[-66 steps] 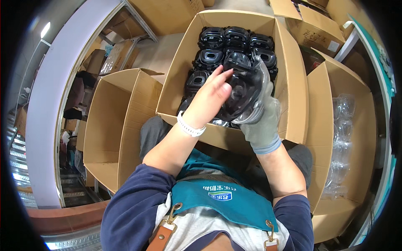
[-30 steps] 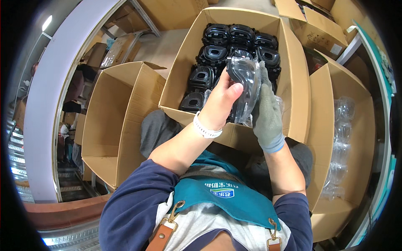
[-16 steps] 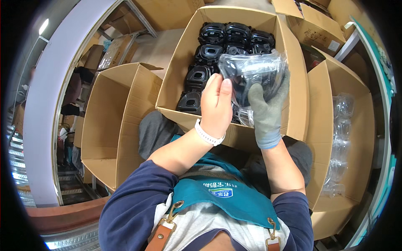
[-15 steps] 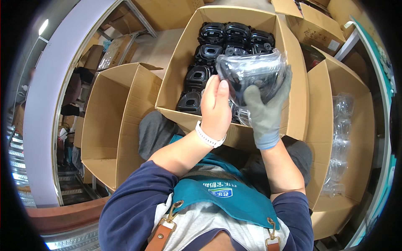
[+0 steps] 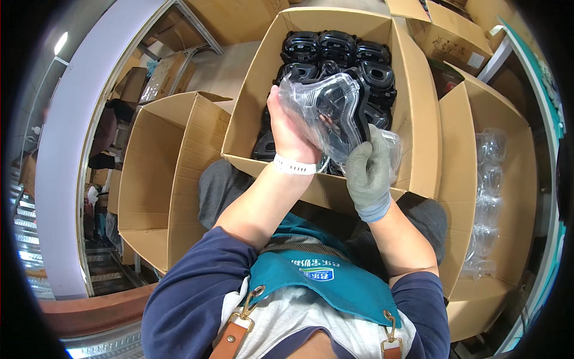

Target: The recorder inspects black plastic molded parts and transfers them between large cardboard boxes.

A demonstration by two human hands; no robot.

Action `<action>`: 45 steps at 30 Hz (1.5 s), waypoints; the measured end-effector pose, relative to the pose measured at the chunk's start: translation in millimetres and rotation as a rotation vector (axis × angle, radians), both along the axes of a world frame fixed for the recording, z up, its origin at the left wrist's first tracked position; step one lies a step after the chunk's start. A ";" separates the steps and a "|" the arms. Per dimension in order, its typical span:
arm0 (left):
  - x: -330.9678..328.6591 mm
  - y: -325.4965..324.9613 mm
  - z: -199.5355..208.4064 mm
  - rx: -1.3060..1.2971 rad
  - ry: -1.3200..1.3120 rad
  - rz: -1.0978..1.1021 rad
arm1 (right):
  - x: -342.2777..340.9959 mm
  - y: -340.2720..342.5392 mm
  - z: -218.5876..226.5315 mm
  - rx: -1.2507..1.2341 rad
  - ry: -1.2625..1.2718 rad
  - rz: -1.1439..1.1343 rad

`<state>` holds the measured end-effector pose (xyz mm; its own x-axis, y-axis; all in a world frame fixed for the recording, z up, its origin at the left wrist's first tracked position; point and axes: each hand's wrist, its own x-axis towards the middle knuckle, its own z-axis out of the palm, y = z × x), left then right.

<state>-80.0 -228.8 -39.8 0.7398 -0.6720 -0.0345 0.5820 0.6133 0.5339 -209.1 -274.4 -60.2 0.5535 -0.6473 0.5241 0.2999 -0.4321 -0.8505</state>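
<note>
Over the large cardboard box [image 5: 418,119] I hold a clear plastic shell with a black rimmed part [image 5: 329,110] fitted against it, tilted. My left hand [image 5: 291,128], bare with a white wristband, is closed round its left side and underside. In a grey glove, my right hand [image 5: 369,173] has its fingers curled at the lower right end of the black rim. Another clear plastic piece [image 5: 393,149] shows just beside the glove; whether it is held or lies in the box cannot be told. Black moulded housings [image 5: 378,75] stand in rows in the box below.
An open cardboard box [image 5: 152,173] stands on the left. In the right-hand box [image 5: 514,239] several clear shells [image 5: 487,203] are stacked along one wall. More cartons [image 5: 451,42] sit at the back right. A metal frame [image 5: 526,66] runs along the right side.
The shell has been turned, so its black rim now faces right. My left hand has shifted left under it, and my right hand has dropped to its lower end.
</note>
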 end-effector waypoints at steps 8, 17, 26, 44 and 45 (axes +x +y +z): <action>10.5 13.5 4.3 -0.159 -0.164 0.007 | 8.3 -14.6 -33.0 -0.358 -0.211 -0.037; 25.2 30.9 -27.1 0.105 -0.519 0.129 | -19.0 -12.5 -3.8 0.306 -0.109 0.217; 20.2 28.9 -17.6 0.097 -0.646 0.167 | -15.8 -1.8 8.3 0.556 -0.115 0.228; 15.9 36.3 -11.6 0.055 -0.722 0.195 | -10.9 21.0 12.9 0.705 -0.357 0.360; 17.7 38.0 -12.2 0.062 -0.760 0.214 | -11.8 20.6 15.7 0.705 -0.355 0.363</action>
<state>-62.2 -190.8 -52.0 0.6884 -0.5258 0.4997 -0.0835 0.6269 0.7746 -220.9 -253.9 -44.6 0.6683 -0.7014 0.2479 0.6157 0.3345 -0.7134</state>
